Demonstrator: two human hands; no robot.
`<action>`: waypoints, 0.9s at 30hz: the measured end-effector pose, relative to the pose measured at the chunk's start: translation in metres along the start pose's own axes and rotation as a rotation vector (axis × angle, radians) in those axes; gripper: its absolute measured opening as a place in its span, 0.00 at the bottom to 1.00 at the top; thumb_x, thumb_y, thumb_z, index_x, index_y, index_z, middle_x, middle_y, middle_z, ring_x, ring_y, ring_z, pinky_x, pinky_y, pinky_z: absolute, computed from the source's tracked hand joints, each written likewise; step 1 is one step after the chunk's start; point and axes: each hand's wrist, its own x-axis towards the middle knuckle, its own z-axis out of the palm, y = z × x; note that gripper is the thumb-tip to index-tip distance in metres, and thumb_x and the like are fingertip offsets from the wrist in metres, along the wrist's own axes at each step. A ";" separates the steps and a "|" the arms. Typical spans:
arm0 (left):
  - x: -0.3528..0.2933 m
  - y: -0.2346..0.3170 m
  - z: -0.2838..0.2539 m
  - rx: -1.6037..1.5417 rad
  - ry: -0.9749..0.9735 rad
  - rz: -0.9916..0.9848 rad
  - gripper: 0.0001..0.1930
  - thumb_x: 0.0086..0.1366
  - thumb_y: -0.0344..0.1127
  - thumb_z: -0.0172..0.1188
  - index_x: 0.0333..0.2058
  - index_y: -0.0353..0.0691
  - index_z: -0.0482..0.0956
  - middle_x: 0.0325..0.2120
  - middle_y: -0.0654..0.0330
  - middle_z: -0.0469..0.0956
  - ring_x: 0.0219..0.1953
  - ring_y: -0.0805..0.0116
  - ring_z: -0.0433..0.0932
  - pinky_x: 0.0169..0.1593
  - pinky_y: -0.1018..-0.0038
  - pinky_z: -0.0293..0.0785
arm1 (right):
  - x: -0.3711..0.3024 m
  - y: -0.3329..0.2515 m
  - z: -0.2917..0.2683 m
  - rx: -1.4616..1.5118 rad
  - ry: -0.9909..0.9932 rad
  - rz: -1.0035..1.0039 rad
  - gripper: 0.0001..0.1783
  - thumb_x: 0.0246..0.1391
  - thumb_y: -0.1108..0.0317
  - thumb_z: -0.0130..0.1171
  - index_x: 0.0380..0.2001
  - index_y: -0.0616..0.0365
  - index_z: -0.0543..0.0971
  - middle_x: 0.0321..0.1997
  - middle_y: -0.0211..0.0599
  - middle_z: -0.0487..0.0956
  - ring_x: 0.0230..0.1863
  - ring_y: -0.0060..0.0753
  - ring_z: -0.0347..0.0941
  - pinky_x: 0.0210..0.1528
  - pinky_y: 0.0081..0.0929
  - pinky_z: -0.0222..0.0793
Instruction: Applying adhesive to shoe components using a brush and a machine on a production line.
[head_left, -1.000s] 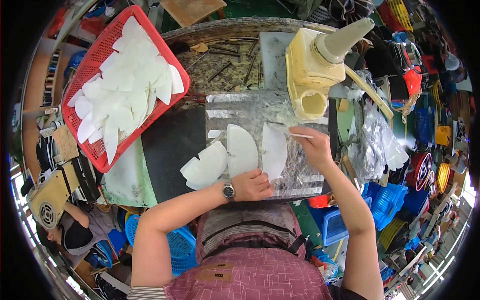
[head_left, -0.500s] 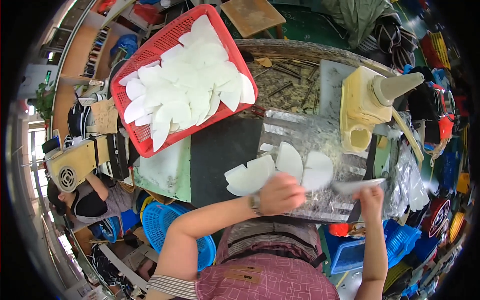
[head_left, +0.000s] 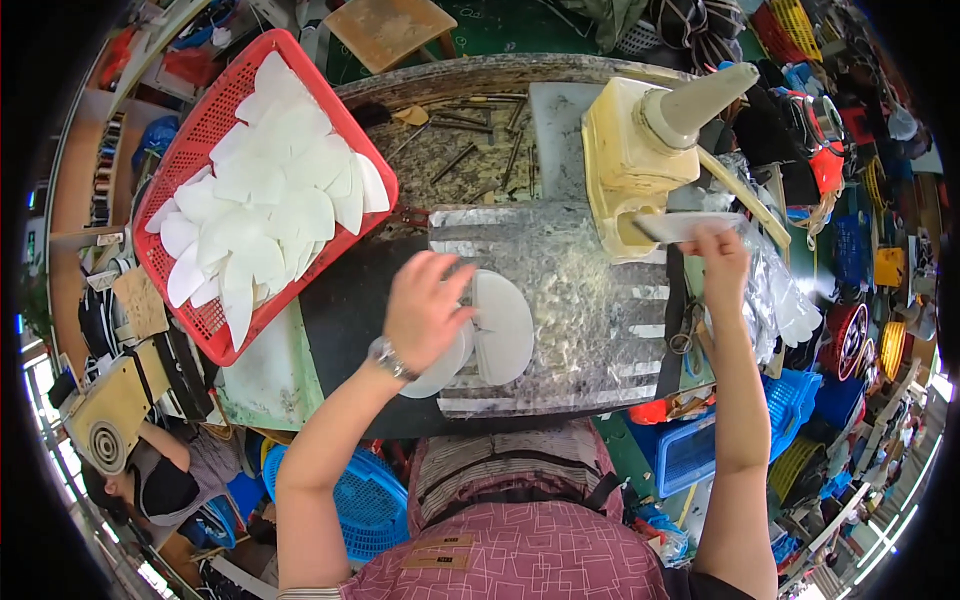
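My right hand grips a flat whitish scraper-like tool. Its darker tip is at the round opening low on the front of a yellowed glue container with a grey cone-shaped spout. Over the left part of the work board, my left hand has its fingers spread and holds nothing. Just beneath and beside it lie white half-round pieces, partly overlapping. Some of them are hidden by the left hand. Whitish residue coats the board.
A red basket heaped with white cut pieces stands at the left. Thin dark rods lie behind the board. Scissors and clear plastic bags are at the right. Blue baskets stand below the table. A co-worker is at far left.
My right hand has carried the flat tool away from me to the container's opening. My left hand has opened and shifted left. The white pieces, fanned out before, now sit closer together.
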 end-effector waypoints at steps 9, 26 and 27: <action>0.023 0.001 0.036 0.011 -0.220 0.072 0.17 0.37 0.31 0.61 0.30 0.41 0.69 0.35 0.58 0.67 0.42 0.58 0.64 0.42 0.67 0.62 | -0.075 -0.018 0.043 0.211 -0.428 0.256 0.07 0.47 0.71 0.51 0.29 0.64 0.73 0.25 0.34 0.75 0.25 0.23 0.72 0.26 0.20 0.68; 0.048 -0.030 0.040 -0.319 -0.476 -0.277 0.13 0.46 0.22 0.49 0.33 0.40 0.68 0.19 0.59 0.73 0.25 0.62 0.73 0.30 0.69 0.68 | -0.088 0.005 0.091 -0.185 -0.597 -0.145 0.13 0.35 0.79 0.53 0.28 0.55 0.77 0.31 0.39 0.76 0.28 0.36 0.74 0.31 0.26 0.71; 0.047 -0.031 0.038 -0.313 -0.470 -0.285 0.13 0.46 0.22 0.49 0.33 0.40 0.68 0.19 0.59 0.73 0.25 0.62 0.73 0.30 0.69 0.68 | -0.107 0.014 0.085 -0.208 -0.688 -0.270 0.14 0.34 0.80 0.52 0.28 0.55 0.76 0.30 0.38 0.76 0.27 0.36 0.74 0.30 0.27 0.71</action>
